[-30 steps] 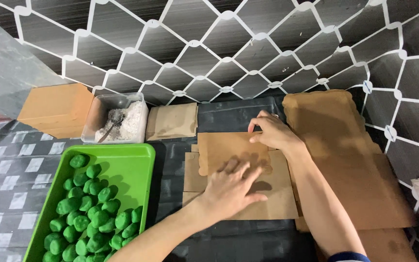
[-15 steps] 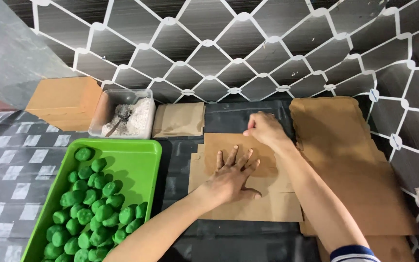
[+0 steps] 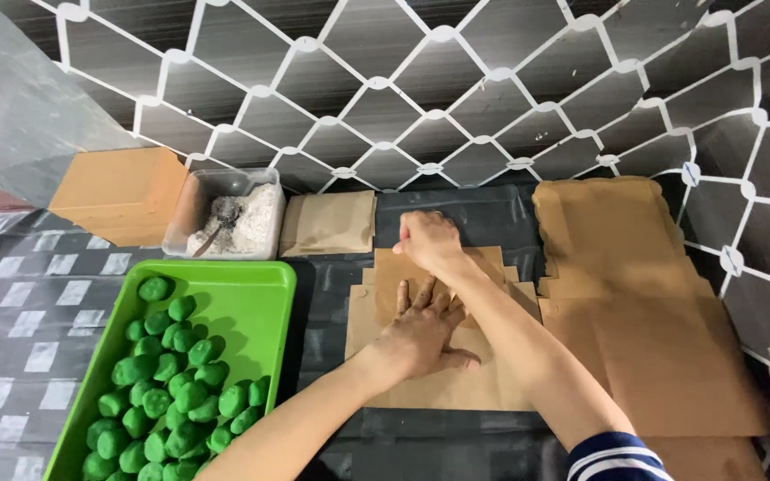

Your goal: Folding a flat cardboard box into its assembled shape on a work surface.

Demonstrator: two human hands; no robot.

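On the dark mat, your left hand (image 3: pixel 421 330) presses flat, your right hand (image 3: pixel 428 242) pinches the cardboard blank (image 3: pixel 456 379); uneven pressure could crease it crookedly.

Left hand (image 3: pixel 422 331) flat, fingers spread, right hand (image 3: pixel 427 240) fisted, forearms crossing

The right hand (image 3: pixel 427 240) has slid left along the cardboard sheet's (image 3: pixel 456 374) top edge.
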